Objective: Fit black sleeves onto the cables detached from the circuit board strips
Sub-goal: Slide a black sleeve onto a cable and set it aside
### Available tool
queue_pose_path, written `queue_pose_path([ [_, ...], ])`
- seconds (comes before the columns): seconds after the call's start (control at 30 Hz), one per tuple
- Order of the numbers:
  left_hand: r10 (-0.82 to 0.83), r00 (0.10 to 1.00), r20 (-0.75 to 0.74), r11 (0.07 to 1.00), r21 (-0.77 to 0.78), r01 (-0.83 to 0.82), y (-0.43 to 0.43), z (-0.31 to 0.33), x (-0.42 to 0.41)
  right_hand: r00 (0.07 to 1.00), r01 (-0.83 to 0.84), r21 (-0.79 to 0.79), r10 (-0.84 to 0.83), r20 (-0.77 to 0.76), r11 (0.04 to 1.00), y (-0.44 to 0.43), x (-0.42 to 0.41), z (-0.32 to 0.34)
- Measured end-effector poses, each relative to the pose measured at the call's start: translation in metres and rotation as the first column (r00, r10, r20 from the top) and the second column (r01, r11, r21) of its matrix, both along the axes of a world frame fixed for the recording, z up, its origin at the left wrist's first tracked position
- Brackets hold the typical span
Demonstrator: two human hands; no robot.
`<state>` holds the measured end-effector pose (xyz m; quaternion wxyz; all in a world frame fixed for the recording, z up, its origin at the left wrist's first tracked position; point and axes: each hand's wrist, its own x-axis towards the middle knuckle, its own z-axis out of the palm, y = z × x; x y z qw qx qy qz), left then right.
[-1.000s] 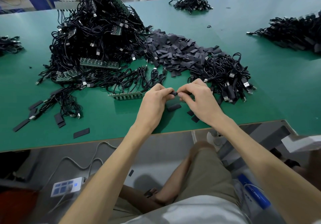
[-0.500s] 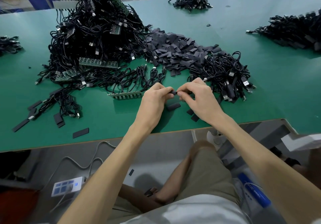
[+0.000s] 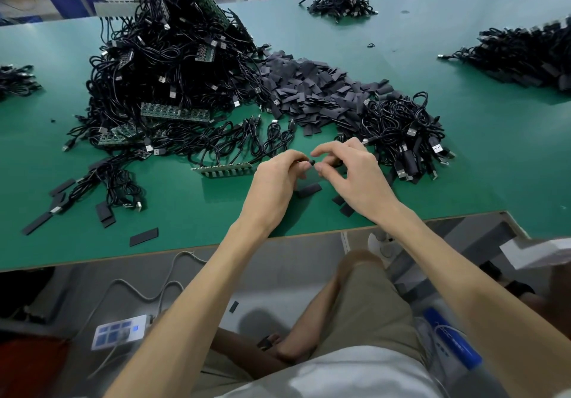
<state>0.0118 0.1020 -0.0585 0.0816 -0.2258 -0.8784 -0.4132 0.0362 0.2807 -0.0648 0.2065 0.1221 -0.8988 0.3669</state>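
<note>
Mid-fitting, near the front edge of the table (image 3: 191,218). Pinches cable end (image 3: 310,162) in curled left hand (image 3: 278,178) fingertips. Clamps right hand (image 3: 355,178) thumb and lower fingers on something dark, likely a sleeve (image 3: 330,163). Next, probably: align opening, slide on.

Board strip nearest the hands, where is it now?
Head view, centre: the strip lies on the table just left of the left hand, in front of the cable pile.

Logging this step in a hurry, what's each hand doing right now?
Left hand: closed, pinching the black cable end.
Right hand: closed, pinching what looks like a black sleeve against that tip.
</note>
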Motion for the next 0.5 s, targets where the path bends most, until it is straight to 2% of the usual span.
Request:
queue_pose_path([
  [0.1,0.006,0.998,0.059,0.999,0.034,-0.008,-0.0004,-0.0015,-0.0004,1.000,0.000,-0.001,0.000,0.006,1.000,-0.0001,0.0004,0.0002],
  [0.33,0.029,0.996,-0.090,0.999,0.039,-0.025,-0.0011,-0.0025,-0.0010,0.999,0.032,0.008,-0.031,-0.043,0.999,-0.0001,0.0008,-0.0003],
  [0.5,0.089,0.992,-0.087,0.995,0.056,-0.085,-0.0033,-0.0040,-0.0037,0.999,0.000,0.035,0.002,-0.053,0.999,-0.0012,0.0022,-0.0007],
])
